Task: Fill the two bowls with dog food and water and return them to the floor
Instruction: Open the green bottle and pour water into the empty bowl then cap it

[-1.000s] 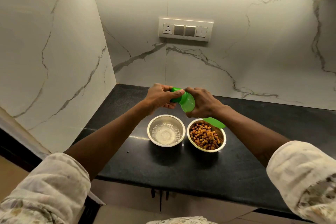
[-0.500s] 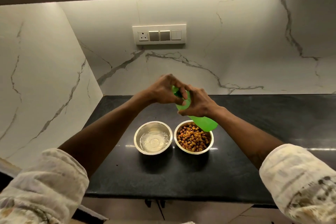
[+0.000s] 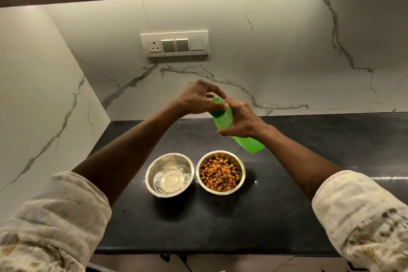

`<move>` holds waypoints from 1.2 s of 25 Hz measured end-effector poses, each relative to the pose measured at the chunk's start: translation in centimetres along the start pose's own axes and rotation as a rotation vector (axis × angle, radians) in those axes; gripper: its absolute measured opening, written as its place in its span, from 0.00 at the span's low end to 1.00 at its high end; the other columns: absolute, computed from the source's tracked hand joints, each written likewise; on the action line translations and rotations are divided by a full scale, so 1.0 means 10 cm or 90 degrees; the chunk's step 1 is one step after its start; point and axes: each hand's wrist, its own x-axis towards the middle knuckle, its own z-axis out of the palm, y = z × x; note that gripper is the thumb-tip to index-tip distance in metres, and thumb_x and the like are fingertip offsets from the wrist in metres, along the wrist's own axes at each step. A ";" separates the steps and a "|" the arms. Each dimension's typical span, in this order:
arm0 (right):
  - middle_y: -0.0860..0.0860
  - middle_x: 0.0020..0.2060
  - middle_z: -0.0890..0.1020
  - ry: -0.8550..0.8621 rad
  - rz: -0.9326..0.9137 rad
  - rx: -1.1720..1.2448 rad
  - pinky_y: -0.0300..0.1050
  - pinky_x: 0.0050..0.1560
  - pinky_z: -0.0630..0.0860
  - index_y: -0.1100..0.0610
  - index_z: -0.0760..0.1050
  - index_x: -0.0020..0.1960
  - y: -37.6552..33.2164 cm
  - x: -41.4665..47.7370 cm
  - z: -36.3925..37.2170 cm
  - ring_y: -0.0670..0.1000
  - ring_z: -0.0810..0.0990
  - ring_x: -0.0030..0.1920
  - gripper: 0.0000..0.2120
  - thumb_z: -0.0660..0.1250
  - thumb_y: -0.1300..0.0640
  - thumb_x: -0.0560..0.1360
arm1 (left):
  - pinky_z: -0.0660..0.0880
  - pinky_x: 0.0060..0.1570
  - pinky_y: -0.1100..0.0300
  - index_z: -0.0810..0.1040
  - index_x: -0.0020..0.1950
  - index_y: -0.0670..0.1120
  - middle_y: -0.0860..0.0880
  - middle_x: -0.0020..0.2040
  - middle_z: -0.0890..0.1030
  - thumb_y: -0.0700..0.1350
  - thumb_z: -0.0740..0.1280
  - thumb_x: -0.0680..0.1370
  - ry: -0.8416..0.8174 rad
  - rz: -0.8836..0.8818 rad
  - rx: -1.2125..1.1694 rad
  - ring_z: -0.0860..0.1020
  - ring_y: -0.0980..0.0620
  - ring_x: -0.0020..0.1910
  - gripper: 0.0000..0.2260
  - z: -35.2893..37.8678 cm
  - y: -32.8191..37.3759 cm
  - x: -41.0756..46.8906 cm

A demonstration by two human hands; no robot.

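Bowls side by side on the black worktop (image 3: 220,223), toward its left end and about midway between front edge and back edge. On the left, the steel water bowl (image 3: 157,164), with clear water (image 3: 170,180) pooled in the bottom; just beside it on the right, the steel food bowl (image 3: 242,172), heaped with brown dog food (image 3: 220,174). Neither bowl is touched: both hands are up above and behind them, toward the back edge, working a green bottle (image 3: 247,142). The right hand (image 3: 240,120) has its grip wrapped round the bottle's upper body, and the bottle tilts, base down and to the right, hanging clear of the worktop just beyond the food bowl's far rim. The left hand (image 3: 196,98) comes in from the other side, its grip pinching the green cap (image 3: 217,107) at the raised end, fingers curled over the top. Pale rolled sleeves frame the near corners, and a switch plate (image 3: 174,43) sits on the marble wall behind
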 end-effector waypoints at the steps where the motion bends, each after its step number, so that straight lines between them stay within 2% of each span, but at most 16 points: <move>1: 0.56 0.59 0.82 0.008 -0.001 -0.004 0.49 0.55 0.81 0.58 0.68 0.75 0.03 0.03 -0.01 0.56 0.81 0.55 0.46 0.83 0.47 0.63 | 0.82 0.55 0.53 0.85 0.61 0.43 0.43 0.60 0.86 0.57 0.75 0.76 0.052 -0.042 0.050 0.85 0.49 0.54 0.21 0.05 0.01 0.07; 2: 0.57 0.61 0.81 0.011 0.006 -0.008 0.50 0.57 0.81 0.58 0.66 0.77 0.05 0.06 -0.01 0.56 0.81 0.57 0.49 0.83 0.47 0.62 | 0.84 0.49 0.55 0.85 0.61 0.42 0.42 0.56 0.87 0.61 0.73 0.76 0.075 -0.098 0.090 0.86 0.49 0.47 0.25 0.08 0.00 0.15; 4: 0.56 0.60 0.82 0.007 0.016 -0.015 0.51 0.56 0.82 0.57 0.68 0.75 0.14 0.12 -0.02 0.56 0.81 0.56 0.47 0.82 0.45 0.61 | 0.86 0.43 0.53 0.86 0.58 0.41 0.42 0.47 0.88 0.59 0.74 0.76 0.027 -0.144 0.069 0.88 0.49 0.37 0.23 0.10 0.01 0.27; 6: 0.53 0.54 0.81 -0.005 0.015 -0.018 0.51 0.51 0.81 0.55 0.72 0.68 0.25 0.17 -0.04 0.55 0.81 0.52 0.40 0.82 0.43 0.61 | 0.86 0.48 0.48 0.87 0.57 0.46 0.44 0.50 0.88 0.47 0.79 0.73 -0.041 -0.072 0.085 0.87 0.46 0.45 0.14 0.05 0.02 0.36; 8: 0.51 0.51 0.81 0.012 0.020 0.001 0.48 0.46 0.80 0.54 0.74 0.64 0.33 0.20 -0.06 0.54 0.80 0.49 0.36 0.81 0.43 0.61 | 0.82 0.58 0.50 0.88 0.53 0.50 0.46 0.60 0.86 0.38 0.79 0.69 -0.081 0.011 0.157 0.83 0.45 0.59 0.14 0.05 0.04 0.42; 10: 0.48 0.50 0.80 0.031 0.022 0.029 0.42 0.45 0.77 0.54 0.75 0.66 0.39 0.24 -0.09 0.53 0.81 0.49 0.36 0.82 0.45 0.62 | 0.79 0.63 0.53 0.87 0.56 0.49 0.47 0.66 0.83 0.41 0.79 0.70 -0.073 0.041 0.135 0.80 0.46 0.64 0.15 0.08 0.05 0.48; 12: 0.49 0.51 0.82 0.030 0.028 0.034 0.46 0.47 0.79 0.54 0.76 0.65 0.47 0.29 -0.09 0.54 0.81 0.51 0.36 0.82 0.44 0.62 | 0.81 0.61 0.53 0.82 0.68 0.49 0.45 0.67 0.82 0.55 0.79 0.72 -0.007 0.035 0.090 0.82 0.46 0.63 0.26 0.12 0.04 0.57; 14: 0.50 0.53 0.83 0.033 0.046 0.031 0.51 0.51 0.81 0.53 0.76 0.66 0.51 0.34 -0.08 0.54 0.81 0.52 0.37 0.82 0.41 0.61 | 0.84 0.50 0.58 0.80 0.70 0.45 0.42 0.64 0.84 0.59 0.77 0.73 0.041 -0.011 0.115 0.87 0.46 0.53 0.30 0.17 0.01 0.69; 16: 0.51 0.53 0.84 0.049 0.080 -0.006 0.49 0.49 0.80 0.51 0.76 0.67 0.54 0.40 -0.06 0.54 0.82 0.52 0.40 0.82 0.38 0.60 | 0.83 0.34 0.63 0.82 0.66 0.39 0.40 0.59 0.86 0.53 0.78 0.75 0.044 -0.046 0.106 0.86 0.49 0.36 0.25 0.22 0.01 0.82; 17: 0.51 0.53 0.85 0.069 0.098 -0.036 0.47 0.48 0.78 0.50 0.75 0.67 0.54 0.43 -0.04 0.54 0.82 0.51 0.41 0.82 0.36 0.59 | 0.82 0.32 0.66 0.83 0.65 0.38 0.40 0.58 0.86 0.50 0.78 0.75 0.046 -0.050 0.093 0.85 0.52 0.34 0.24 0.23 0.02 0.86; 18: 0.51 0.53 0.85 0.096 0.112 -0.055 0.44 0.46 0.76 0.49 0.75 0.68 0.54 0.47 -0.02 0.54 0.82 0.50 0.42 0.82 0.34 0.59 | 0.82 0.35 0.66 0.82 0.66 0.38 0.40 0.59 0.86 0.49 0.79 0.75 0.055 -0.056 0.081 0.84 0.53 0.35 0.23 0.24 0.03 0.88; 20: 0.51 0.51 0.85 0.128 0.148 -0.039 0.42 0.45 0.72 0.49 0.77 0.65 0.61 0.56 -0.01 0.53 0.81 0.48 0.42 0.83 0.34 0.57 | 0.83 0.51 0.62 0.81 0.68 0.41 0.42 0.63 0.85 0.48 0.79 0.74 0.077 -0.068 0.064 0.85 0.51 0.48 0.25 0.26 0.01 0.93; 22: 0.48 0.48 0.84 0.133 0.191 0.032 0.41 0.45 0.73 0.51 0.79 0.61 0.72 0.64 0.00 0.50 0.81 0.48 0.40 0.84 0.34 0.55 | 0.78 0.67 0.53 0.77 0.73 0.42 0.42 0.68 0.82 0.47 0.79 0.73 0.055 -0.079 0.075 0.82 0.46 0.63 0.30 0.34 -0.03 0.98; 23: 0.47 0.48 0.83 0.135 0.211 0.070 0.41 0.46 0.75 0.52 0.79 0.61 0.78 0.67 0.02 0.50 0.82 0.48 0.40 0.83 0.35 0.55 | 0.74 0.71 0.50 0.75 0.76 0.43 0.41 0.70 0.80 0.48 0.79 0.73 0.035 -0.092 0.095 0.80 0.44 0.67 0.32 0.40 -0.04 1.01; 27: 0.52 0.52 0.86 0.157 0.251 0.123 0.48 0.53 0.82 0.54 0.79 0.63 0.97 0.77 0.19 0.52 0.84 0.52 0.41 0.82 0.36 0.55 | 0.68 0.71 0.53 0.66 0.82 0.48 0.40 0.72 0.78 0.50 0.76 0.74 -0.022 -0.126 0.159 0.74 0.40 0.71 0.38 0.56 -0.19 1.02; 30: 0.52 0.55 0.86 0.152 0.272 0.152 0.42 0.54 0.78 0.55 0.80 0.64 1.08 0.80 0.34 0.52 0.84 0.55 0.44 0.83 0.35 0.53 | 0.67 0.73 0.52 0.64 0.82 0.48 0.39 0.73 0.77 0.50 0.74 0.77 -0.045 -0.156 0.169 0.73 0.39 0.72 0.36 0.62 -0.28 0.98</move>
